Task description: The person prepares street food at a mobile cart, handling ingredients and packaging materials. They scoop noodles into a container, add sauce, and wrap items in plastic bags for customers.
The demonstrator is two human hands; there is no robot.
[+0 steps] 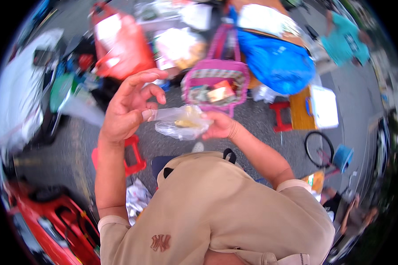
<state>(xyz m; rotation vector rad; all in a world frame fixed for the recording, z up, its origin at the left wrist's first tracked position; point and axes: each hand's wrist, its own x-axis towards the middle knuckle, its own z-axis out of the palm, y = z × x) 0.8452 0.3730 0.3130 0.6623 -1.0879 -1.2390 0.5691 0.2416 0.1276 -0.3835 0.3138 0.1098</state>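
My left hand [127,106] is raised, its thumb and a finger pinching the stretched edge of a clear plastic bag [172,132]. The other fingers of that hand are curled loosely above. At the bag's opposite side, my right hand [219,125] grips the plastic, partly hidden behind it. A yellowish item [187,123] lies inside the bag; blur keeps me from telling what it is. Just beyond both hands stands a pink basket-like tote [215,64], open at the top, with small packets and an orange-and-white item [220,92] in it.
A red plastic bag [129,43] and a blue plastic bag [278,63] flank the tote. Red stools [280,116] stand on the asphalt on both sides. A white box [323,107] sits at right, near a bicycle wheel [318,149]. A person in teal [345,39] is beyond.
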